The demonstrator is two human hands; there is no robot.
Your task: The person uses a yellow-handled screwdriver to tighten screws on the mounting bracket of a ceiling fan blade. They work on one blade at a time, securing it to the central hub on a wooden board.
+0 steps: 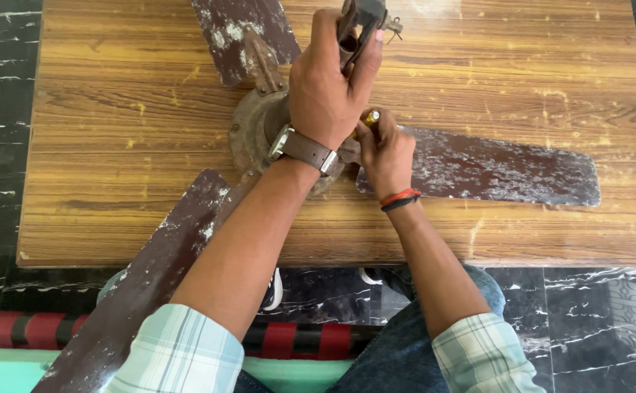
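While the fan's rusty down-rod [361,18] is gripped upper centre by the left hand [329,87], a yellow-handled screwdriver [371,116] is held just below-right by the right hand [385,153], over the motor hub [256,127].

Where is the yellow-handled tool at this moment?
In the head view, the yellow-handled tool is in the right hand, near the table's middle, just right of the fan motor hub and beside the left hand's wrist.

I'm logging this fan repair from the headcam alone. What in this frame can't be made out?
- Tool tip: head view, only a yellow handle end shows; the right hand and left hand cover the rest.
- Fan hub: mostly hidden under the left wrist.
- Rod top: cut off by the upper edge.
- Near blade: runs out at the bottom edge.
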